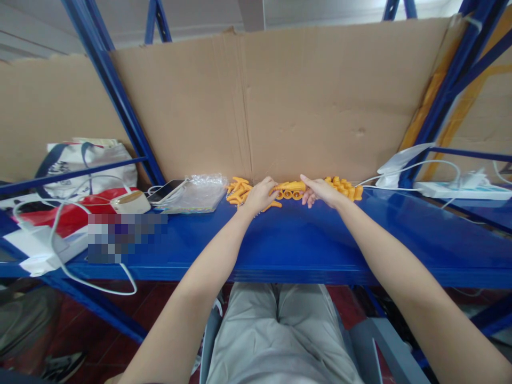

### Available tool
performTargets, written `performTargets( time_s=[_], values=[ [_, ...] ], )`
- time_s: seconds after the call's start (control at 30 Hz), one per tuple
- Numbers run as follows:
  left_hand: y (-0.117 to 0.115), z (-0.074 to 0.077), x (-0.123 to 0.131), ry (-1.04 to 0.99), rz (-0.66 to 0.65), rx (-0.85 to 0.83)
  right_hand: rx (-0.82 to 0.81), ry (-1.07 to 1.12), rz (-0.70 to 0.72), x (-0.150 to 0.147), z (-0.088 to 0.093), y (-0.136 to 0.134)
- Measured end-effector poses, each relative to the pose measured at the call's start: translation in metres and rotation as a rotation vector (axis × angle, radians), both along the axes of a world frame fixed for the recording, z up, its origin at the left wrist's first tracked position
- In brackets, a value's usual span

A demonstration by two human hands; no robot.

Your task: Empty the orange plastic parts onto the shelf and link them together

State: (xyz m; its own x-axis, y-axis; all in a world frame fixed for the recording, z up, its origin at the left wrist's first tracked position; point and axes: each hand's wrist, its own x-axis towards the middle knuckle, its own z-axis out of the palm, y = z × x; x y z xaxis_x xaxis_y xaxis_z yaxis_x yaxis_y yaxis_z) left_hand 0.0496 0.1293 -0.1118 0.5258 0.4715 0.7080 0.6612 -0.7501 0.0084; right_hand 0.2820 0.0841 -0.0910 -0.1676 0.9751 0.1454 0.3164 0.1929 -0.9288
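Observation:
My left hand reaches to the back of the blue shelf, its fingers closed on the near end of a long yellow plastic piece. Beside that piece's other end is my right hand, thumb raised and apart from its loosely curled fingers; no firm grip shows. Just below the long piece sits a row of yellow plastic parts with round openings. Left of my left hand lies a loose heap of yellow pieces, partly hidden by it. More yellow parts stand packed together behind my right hand.
A cardboard sheet walls off the back. On the left are clear plastic bags, a phone, a white charger, cables and a cloth bag. A white power strip lies right. Blue posts frame the shelf.

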Motion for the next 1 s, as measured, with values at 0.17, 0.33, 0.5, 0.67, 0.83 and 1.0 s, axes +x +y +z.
performTargets(
  time_s=[0.17,0.33,0.5,0.67,0.83,1.0],
  values=[
    [-0.001,0.0,0.001,-0.009,-0.007,-0.025,0.016,-0.007,0.004,0.004,0.001,0.001],
    [-0.003,0.001,0.002,0.001,0.009,-0.04,0.066,0.036,0.054,0.008,0.007,-0.007],
    [-0.004,0.003,0.001,-0.005,-0.004,-0.006,0.055,0.003,0.066,0.003,0.008,-0.009],
    [-0.005,0.003,0.001,0.05,0.01,0.008,0.029,0.0,-0.024,-0.002,0.003,-0.005],
    [-0.003,0.001,0.002,0.037,0.017,0.008,0.102,0.007,-0.002,0.003,0.007,-0.006],
    [-0.001,0.002,0.001,0.009,0.003,0.03,0.208,-0.016,0.076,0.006,0.012,-0.009]
  ],
)
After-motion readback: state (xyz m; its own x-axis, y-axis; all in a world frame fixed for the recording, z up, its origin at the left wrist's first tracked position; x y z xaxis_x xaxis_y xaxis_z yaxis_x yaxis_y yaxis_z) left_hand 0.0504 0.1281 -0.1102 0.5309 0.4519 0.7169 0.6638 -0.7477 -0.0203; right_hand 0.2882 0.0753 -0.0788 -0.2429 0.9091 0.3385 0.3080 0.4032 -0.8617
